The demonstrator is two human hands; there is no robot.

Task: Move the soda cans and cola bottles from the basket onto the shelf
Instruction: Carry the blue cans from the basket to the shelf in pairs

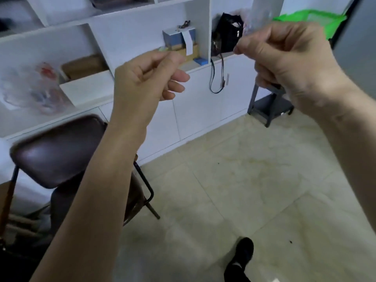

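Note:
No soda cans or cola bottles show in the head view. The green basket (305,18) sits at the top right, on a grey stand, partly hidden behind my right hand (284,58). That hand is raised with thumb and forefinger pinched on a blurred clear plastic thing (259,15) that runs up out of frame. My left hand (146,78) is raised in front of the white shelf (142,31), fingers curled and thumb pressed to the forefinger. A small pale green bit shows at its fingertips; I cannot tell if it is held.
The shelf holds boxes (181,43), a black bag (227,35) with a hanging strap, and a clear bag (30,86) at left. A dark brown folding chair (61,151) stands at lower left. My black shoe (242,255) is on the tiled floor.

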